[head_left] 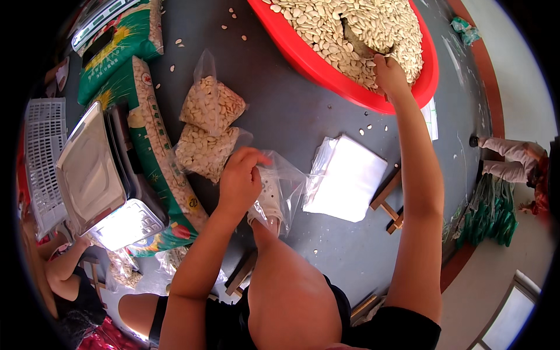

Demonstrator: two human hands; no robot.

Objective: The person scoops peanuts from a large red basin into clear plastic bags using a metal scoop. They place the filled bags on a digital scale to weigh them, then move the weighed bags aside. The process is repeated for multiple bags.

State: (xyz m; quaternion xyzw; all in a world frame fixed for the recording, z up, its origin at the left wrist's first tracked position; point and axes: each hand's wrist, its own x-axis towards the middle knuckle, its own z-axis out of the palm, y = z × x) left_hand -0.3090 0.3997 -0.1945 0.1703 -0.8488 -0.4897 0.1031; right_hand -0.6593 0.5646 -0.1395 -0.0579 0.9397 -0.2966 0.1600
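A large red tub (pixel 318 76) full of pale flat seeds (pixel 309 29) is at the top. My right hand (pixel 389 73) is closed on the handle of a metal scoop (pixel 361 41), whose bowl is sunk among the seeds. My left hand (pixel 242 175) grips a thin clear plastic bag (pixel 286 186) above my white perforated shoe, its fingers closed on the film. Beside it, two filled bags of seeds (pixel 210 105) lie one above the other. A stack of clear bags (pixel 344 181) lies between my arms.
At left are a steel scale (pixel 90 166), green-and-clear sacks (pixel 114 76), a white plastic basket (pixel 44 163) and another person's arm (pixel 67 262). Wooden stools (pixel 388 210) stand nearby. At right are a standing person (pixel 513 160) and green bundles (pixel 487 216). Loose seeds lie scattered around.
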